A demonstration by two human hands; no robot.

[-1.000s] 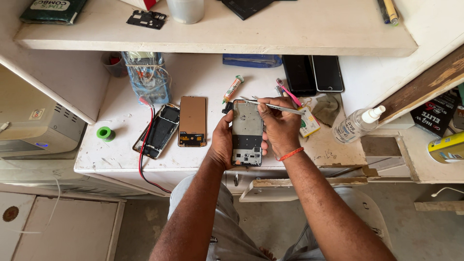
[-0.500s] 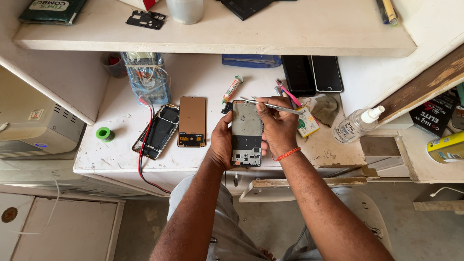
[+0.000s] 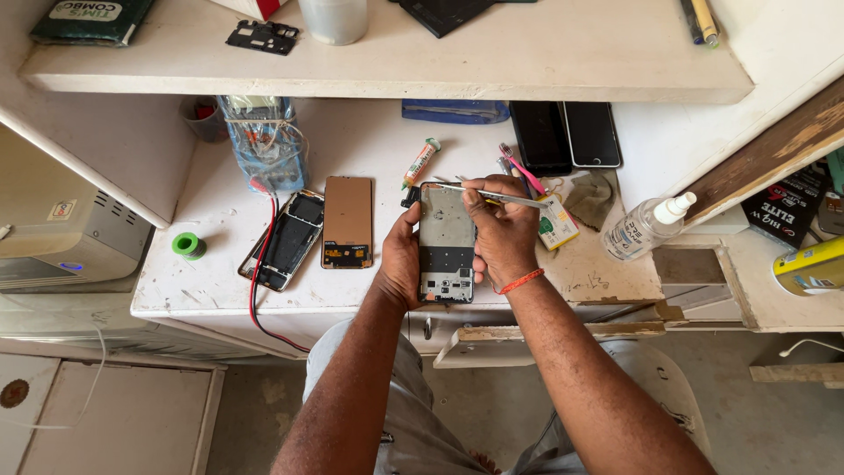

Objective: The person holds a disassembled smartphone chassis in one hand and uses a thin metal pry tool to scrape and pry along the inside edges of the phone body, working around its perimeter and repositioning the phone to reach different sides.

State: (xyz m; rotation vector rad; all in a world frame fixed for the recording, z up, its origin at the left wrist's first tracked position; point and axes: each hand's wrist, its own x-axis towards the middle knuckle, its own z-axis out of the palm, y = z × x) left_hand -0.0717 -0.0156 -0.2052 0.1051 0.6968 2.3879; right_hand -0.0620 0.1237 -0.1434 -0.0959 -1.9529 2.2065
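My left hand grips the left edge of an opened grey phone frame, held upright above the white workbench. My right hand steadies the frame's right edge and pinches metal tweezers, whose tips lie across the frame's top. Left of the frame a copper-backed display panel and a black phone housing lie flat on the bench.
A red and black lead runs from a blue meter past the housing. A green tape roll, a syringe tube, two dark phones, a spray bottle and a shelf overhead surround the hands.
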